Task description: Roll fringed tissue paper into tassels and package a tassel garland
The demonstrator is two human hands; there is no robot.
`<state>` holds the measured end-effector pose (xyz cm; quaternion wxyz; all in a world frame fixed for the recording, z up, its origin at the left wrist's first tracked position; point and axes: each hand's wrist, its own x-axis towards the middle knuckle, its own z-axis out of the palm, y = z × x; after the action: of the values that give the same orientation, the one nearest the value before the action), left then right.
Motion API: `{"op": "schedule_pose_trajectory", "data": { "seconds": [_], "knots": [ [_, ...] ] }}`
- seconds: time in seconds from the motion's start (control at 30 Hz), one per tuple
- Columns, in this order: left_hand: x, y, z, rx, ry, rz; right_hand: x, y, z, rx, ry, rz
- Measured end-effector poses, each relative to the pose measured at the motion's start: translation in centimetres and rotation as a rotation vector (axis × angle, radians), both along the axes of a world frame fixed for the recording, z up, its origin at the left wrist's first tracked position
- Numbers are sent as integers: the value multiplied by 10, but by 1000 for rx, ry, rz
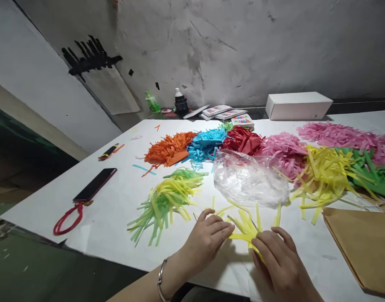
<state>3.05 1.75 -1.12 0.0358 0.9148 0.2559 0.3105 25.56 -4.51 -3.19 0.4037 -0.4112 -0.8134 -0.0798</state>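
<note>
My right hand is closed round the gathered end of a bunch of yellow paper strips, which fan out toward the left and away from me. Beside it, my left hand has its fingers drawn together at the tip of one of these strips; the thumb is hidden. Just left of my hands lies a tassel of yellow and light green paper strips. A crumpled clear plastic bag rests right behind the yellow bunch.
Behind are shredded-paper bundles: orange, blue, red, pink, yellow and green. A phone lies left, brown paper right. A white box stands by the wall.
</note>
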Motion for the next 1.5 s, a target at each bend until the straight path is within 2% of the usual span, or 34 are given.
{"op": "schedule_pose_trajectory", "data": {
  "seconds": [0.1, 0.17, 0.37, 0.47, 0.57, 0.7, 0.8, 0.97, 1.13, 1.33, 1.5],
  "knots": [
    [2, -3, -4, -36, -14, -15, -8, 6, 4, -2, -80, 23],
    [0, -1, -7, -34, 2, -5, -3, 10, 4, 4, -163, 14],
    [-11, 12, -21, 12, 97, -7, 40, 19, 3, 62, -377, 3],
    [-9, 11, -27, -24, 136, 0, 43, 16, 3, 5, -313, 10],
    [-4, 9, -29, -72, 145, 3, 23, 12, 4, -38, -262, 79],
    [-3, 7, -26, -110, 137, -4, -5, 12, -3, -10, -249, 69],
    [-3, 2, -22, -70, 151, 24, -13, 14, -12, -63, -247, 79],
    [4, -13, -27, -110, 210, 19, -14, 10, -21, -138, -171, 91],
    [8, -13, -35, -245, 194, 67, -3, 5, -22, -242, -74, 88],
    [4, -16, -28, -437, 158, 138, 10, -5, -29, -332, 25, 46],
    [14, -22, -19, -463, 236, 292, -2, -3, -29, -378, 49, -122]
  ]
}}
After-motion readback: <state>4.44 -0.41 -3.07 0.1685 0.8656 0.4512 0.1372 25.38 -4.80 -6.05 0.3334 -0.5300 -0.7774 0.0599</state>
